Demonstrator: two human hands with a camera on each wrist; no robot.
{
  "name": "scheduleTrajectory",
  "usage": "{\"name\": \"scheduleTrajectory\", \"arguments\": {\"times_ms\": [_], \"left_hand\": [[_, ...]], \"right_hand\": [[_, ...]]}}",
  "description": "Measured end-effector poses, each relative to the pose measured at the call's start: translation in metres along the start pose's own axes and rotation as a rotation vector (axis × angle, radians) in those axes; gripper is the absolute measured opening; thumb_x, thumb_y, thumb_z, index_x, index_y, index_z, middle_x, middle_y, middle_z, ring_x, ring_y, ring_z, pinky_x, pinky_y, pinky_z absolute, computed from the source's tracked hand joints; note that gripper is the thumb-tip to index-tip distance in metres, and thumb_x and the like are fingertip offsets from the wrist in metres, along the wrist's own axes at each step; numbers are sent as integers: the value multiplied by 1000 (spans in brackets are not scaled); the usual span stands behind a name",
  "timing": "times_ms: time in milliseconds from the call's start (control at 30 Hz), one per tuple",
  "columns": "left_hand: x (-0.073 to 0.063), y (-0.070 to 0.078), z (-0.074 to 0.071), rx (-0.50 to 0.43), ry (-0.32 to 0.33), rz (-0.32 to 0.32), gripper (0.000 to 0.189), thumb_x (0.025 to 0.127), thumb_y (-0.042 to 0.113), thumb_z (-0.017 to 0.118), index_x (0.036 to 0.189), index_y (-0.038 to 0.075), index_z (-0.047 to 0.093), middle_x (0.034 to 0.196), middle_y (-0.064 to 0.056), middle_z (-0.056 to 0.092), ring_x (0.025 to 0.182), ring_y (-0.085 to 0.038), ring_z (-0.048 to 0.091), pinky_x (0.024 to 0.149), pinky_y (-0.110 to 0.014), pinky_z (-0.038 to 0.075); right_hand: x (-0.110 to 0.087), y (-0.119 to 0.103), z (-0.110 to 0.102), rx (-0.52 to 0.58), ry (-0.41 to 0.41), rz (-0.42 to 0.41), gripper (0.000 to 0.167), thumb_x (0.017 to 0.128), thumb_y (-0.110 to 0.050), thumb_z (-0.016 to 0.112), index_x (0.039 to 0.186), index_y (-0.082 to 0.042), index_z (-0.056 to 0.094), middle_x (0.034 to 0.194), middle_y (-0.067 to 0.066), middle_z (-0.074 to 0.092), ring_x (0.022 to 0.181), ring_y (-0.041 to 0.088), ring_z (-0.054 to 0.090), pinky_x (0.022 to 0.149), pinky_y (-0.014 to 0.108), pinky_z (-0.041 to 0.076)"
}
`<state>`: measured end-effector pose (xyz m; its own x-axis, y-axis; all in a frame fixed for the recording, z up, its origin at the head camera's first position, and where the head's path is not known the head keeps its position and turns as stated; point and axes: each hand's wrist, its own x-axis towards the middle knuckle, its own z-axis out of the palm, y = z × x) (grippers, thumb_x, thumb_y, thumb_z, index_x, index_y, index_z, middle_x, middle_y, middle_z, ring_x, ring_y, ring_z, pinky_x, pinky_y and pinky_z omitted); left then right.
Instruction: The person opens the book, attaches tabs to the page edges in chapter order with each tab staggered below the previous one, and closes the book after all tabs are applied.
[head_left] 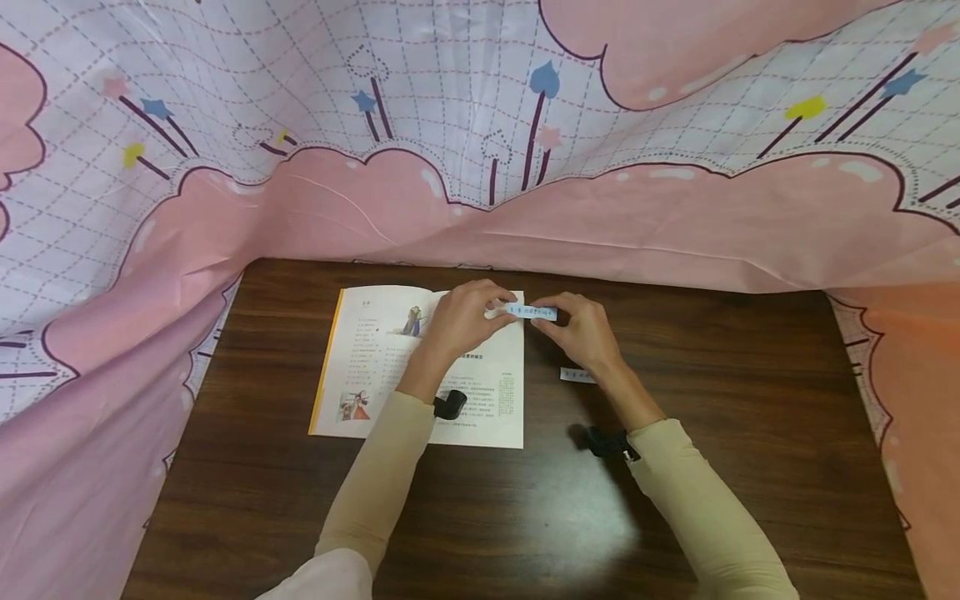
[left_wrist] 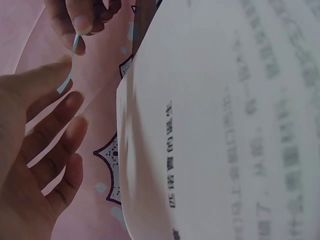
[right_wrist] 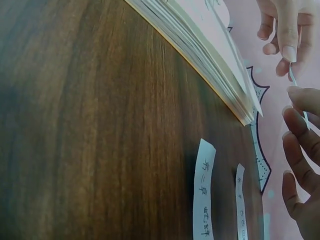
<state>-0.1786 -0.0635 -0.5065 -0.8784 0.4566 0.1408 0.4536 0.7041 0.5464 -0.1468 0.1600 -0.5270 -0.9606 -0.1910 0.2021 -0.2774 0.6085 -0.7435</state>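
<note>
A light-blue paper strip (head_left: 531, 312) with handwriting is stretched level between my two hands, above the right edge of an open book (head_left: 480, 433). My left hand (head_left: 463, 321) pinches its left end between thumb and index finger. At the other end, my right hand (head_left: 583, 332) pinches it the same way. Seen edge-on in the left wrist view, the strip (left_wrist: 76, 45) looks thin and slightly bent, and the left hand's other fingers (left_wrist: 55, 120) are spread loosely. The book's right page lies under the left forearm, which covers part of its print.
A white handwritten paper strip (head_left: 576, 375) lies on the dark wooden table (head_left: 540, 517), partly behind the right wrist. Two strips show in the right wrist view, a nearer one (right_wrist: 202, 195) and a farther one (right_wrist: 241, 200). A pink patterned curtain (head_left: 480, 225) borders the table.
</note>
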Motion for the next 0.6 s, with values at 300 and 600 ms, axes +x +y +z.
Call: {"name": "scheduleTrajectory", "arguments": {"times_ms": [300, 600], "left_hand": [[3, -1, 6, -18, -12, -4, 27, 90, 34, 75, 115, 24, 74, 105, 9, 68, 92, -13, 64, 73, -29, 51], [9, -7, 18, -19, -19, -29, 25, 90, 29, 75, 115, 25, 74, 100, 9, 67, 89, -11, 64, 71, -28, 51]], "right_hand": [[2, 5, 0, -26, -9, 28, 25, 86, -19, 80, 109, -14, 76, 106, 3, 72, 96, 23, 64, 78, 41, 50], [9, 12, 1, -59, -28, 30, 24, 87, -19, 79, 109, -13, 76, 105, 5, 72, 92, 23, 64, 75, 41, 50]]}}
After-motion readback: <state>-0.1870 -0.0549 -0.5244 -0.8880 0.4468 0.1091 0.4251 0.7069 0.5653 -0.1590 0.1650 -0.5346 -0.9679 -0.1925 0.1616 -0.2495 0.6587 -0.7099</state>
